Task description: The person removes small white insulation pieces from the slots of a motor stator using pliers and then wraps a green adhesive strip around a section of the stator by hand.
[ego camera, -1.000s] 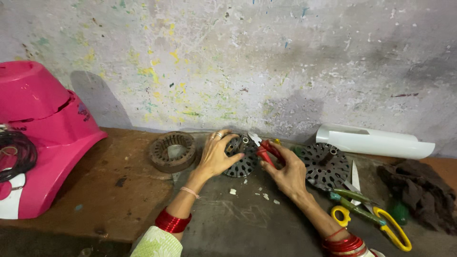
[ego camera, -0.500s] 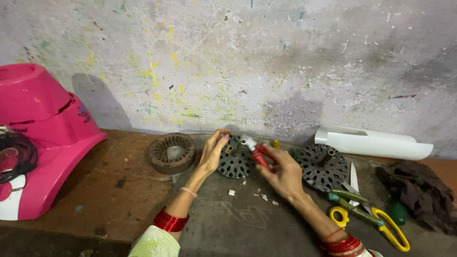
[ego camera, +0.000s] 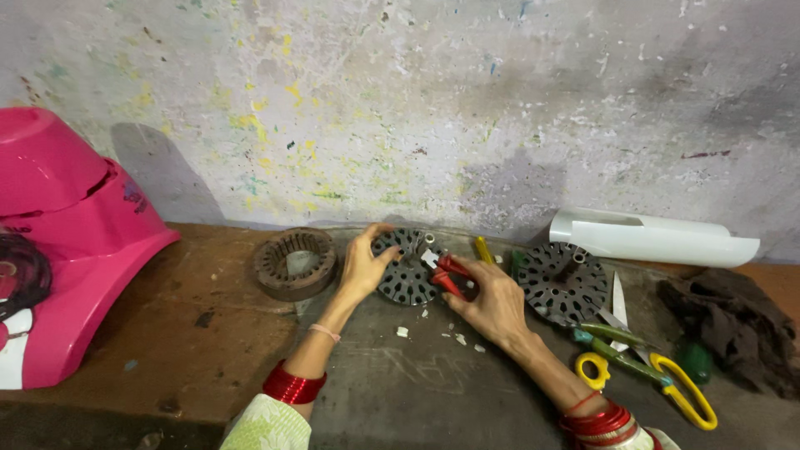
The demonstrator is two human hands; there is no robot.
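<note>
Left hand (ego camera: pixel 360 268) gripping one perforated disc (ego camera: pixel 406 271), right hand (ego camera: pixel 490 302) seemingly clenching red-handled pliers (ego camera: pixel 448 277)

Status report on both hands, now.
Left hand steadies perforated disc. Right hand grips red-handled pliers on it. Second disc beside, apart.

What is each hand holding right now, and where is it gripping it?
The right hand grips red-handled pliers by the handles. The left hand steadies the perforated black metal disc by its left rim.
</note>
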